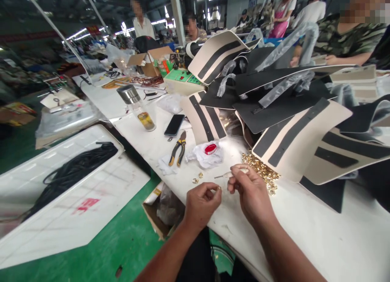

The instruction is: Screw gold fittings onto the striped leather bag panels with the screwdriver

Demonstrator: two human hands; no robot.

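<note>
From where I stand, the left hand (201, 204) is curled, thumb and fingertips pinching a tiny gold piece (218, 188). The right hand (250, 189) closes round a slim pale-handled tool (229, 175), its metal tip above the bench (327, 229), near that piece. Small work like this wants a firm pinch, wrists steadied and the tip kept off the fingertips. Loose gold fittings (264, 171) lie heaped beside the right hand, crowding that side; the bench's near edge passes below the left, where a dropped piece could fall.
</note>
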